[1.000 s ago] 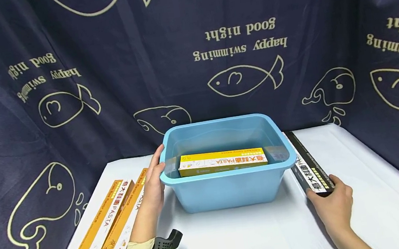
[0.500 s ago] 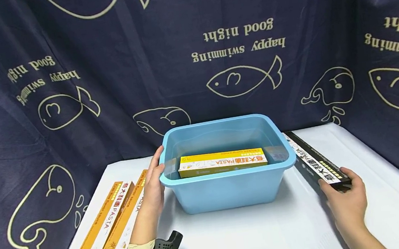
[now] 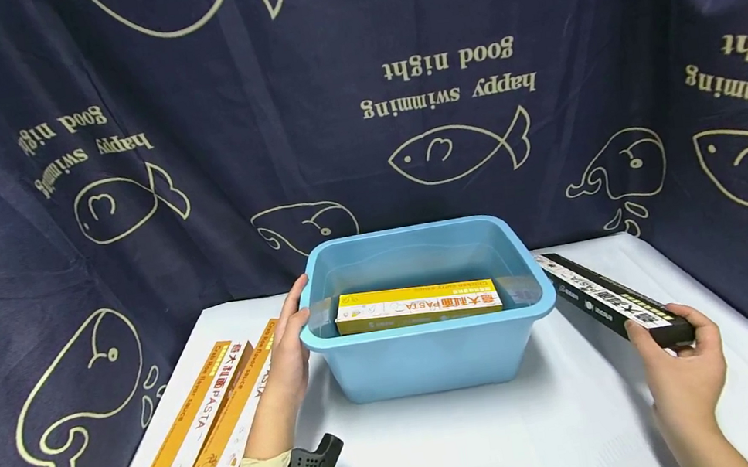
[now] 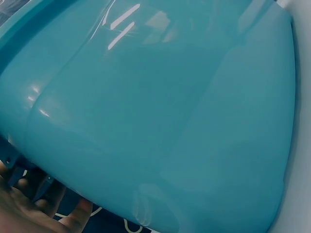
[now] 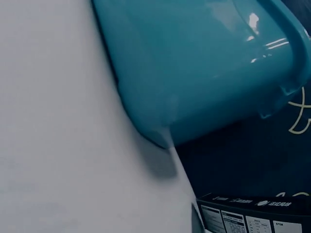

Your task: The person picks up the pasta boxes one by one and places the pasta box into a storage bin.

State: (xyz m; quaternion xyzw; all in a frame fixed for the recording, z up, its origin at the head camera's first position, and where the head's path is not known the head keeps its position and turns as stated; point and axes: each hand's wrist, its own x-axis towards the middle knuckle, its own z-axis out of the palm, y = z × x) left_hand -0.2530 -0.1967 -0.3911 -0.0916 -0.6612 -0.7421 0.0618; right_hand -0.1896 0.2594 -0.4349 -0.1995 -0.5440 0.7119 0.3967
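Our right hand [image 3: 685,370] grips a black pasta box [image 3: 599,298] by one end; our left hand [image 3: 287,345], fingers extended, touches the blue tub [image 3: 425,361].

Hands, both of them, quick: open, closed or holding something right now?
Left hand: open, touching the side of the blue tub.
Right hand: closed, holding the near end of the black box.

A blue bin [image 4: 165,116] fills most of the view, its glossy wall streaked with reflections near the top; at lower left the left hand [image 4: 36,208] has its fingers at the bin's edge. Dark blue cloth [image 4: 109,222] with pale lines shows beside the fingers; the pale table [image 4: 300,184] runs down the right side.
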